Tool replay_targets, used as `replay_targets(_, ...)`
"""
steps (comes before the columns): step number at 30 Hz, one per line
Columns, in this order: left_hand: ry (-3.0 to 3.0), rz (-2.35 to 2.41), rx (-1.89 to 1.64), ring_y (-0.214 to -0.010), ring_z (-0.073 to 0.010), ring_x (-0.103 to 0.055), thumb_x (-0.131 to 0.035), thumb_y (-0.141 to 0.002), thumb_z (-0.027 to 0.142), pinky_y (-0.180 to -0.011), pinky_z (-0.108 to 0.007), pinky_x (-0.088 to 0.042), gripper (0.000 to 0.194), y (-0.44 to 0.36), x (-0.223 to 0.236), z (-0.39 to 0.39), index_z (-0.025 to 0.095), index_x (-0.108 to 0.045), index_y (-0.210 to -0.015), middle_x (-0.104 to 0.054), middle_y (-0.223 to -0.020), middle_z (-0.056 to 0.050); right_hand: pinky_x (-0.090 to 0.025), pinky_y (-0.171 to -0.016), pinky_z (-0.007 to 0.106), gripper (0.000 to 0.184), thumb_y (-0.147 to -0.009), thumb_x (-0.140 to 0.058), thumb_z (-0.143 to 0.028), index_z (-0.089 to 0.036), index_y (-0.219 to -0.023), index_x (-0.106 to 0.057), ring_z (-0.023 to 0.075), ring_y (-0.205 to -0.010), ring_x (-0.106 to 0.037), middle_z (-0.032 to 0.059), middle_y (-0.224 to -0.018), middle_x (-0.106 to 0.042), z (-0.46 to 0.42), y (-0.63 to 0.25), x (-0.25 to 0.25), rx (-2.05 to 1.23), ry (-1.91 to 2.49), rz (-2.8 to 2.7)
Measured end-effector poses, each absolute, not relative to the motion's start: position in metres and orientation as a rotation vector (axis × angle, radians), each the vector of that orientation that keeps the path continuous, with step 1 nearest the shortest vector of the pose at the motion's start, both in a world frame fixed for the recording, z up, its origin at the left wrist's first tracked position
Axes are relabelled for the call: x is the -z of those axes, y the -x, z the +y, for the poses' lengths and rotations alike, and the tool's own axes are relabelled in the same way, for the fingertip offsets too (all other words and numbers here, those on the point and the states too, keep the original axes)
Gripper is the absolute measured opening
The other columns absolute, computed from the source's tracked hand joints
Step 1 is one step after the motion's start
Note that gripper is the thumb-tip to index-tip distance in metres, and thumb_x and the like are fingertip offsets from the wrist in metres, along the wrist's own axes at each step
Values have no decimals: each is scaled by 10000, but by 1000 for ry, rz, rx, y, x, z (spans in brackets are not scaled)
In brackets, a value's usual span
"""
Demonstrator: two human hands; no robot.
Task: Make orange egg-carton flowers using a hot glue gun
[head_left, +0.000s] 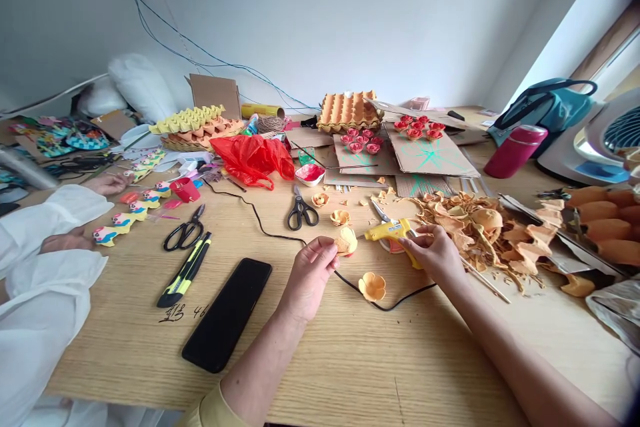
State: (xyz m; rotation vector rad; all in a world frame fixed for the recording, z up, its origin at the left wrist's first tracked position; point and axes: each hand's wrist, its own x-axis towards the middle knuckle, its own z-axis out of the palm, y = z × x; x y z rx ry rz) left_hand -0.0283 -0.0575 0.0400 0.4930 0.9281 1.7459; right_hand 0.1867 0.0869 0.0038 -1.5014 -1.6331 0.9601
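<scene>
My left hand (311, 278) pinches a small cream-orange egg-carton piece (346, 241) between thumb and fingers, above the table. Just right of it, my right hand (439, 253) is closed around a yellow hot glue gun (387, 231), its nozzle pointing left, close to the piece. The black cord (395, 303) runs across the table below both hands. An orange carton flower (373, 287) lies beneath the nozzle, petals up. Two more carton flowers, one of them an orange cup (340, 217) and one a curled rosette (321, 199), sit behind my left hand.
Black scissors (302, 210), a box cutter (185, 270) and a black phone (227, 313) lie to the left. Torn carton scraps (480, 227) heap up at right. Red flowers (360, 141) stand on cardboard behind. At far left, another person's hands (67, 240) touch painted carton strips (133, 213).
</scene>
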Motion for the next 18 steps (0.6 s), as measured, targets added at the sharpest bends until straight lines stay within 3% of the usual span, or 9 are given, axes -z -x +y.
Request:
replay_targets(6,-899,1205,-1703,-752,-136,-574,-839,-789,330,-726,-248,-433,199,24,-42,-63,168,-728,-817,-689,-808,-26,-477,-688,362,408,-757,-714,-575,-212,-924,-632,228,-741,-616,94,-928,-742,75,-193,-12,-709,1394,-1769)
replay_targets(10,-1521,1508,-1652,-793,-171,-580,-720,-888,220,-754,-288,-450,60,20,-40,-67,206,-740,-833,-652,-844,-42,-461,-666,324,303,-923,-571,-510,-226,-881,-666,188,-681,-557,42,-791,-673,48,-191,-27,-749,1172,-1900)
replay_targets(14,-2031,1666,-1504,-874,-219,-584,-654,-924,171,-825,-346,-465,140,15,-34,-69,249,-769,-901,-623,-868,-65,-468,-667,311,215,-973,-569,-403,-225,-937,-684,177,-676,-566,39,-797,-676,21,-182,-39,-798,809,-2028)
replay_targets(18,-2142,1679,-1383,-813,-224,-556,-652,-917,170,-828,-367,-452,175,12,-28,-70,281,-786,-912,-621,-829,-64,-455,-616,288,271,-967,-580,-456,-219,-856,-652,164,-640,-563,28,-750,-671,13,-181,-43,-846,879,-2007)
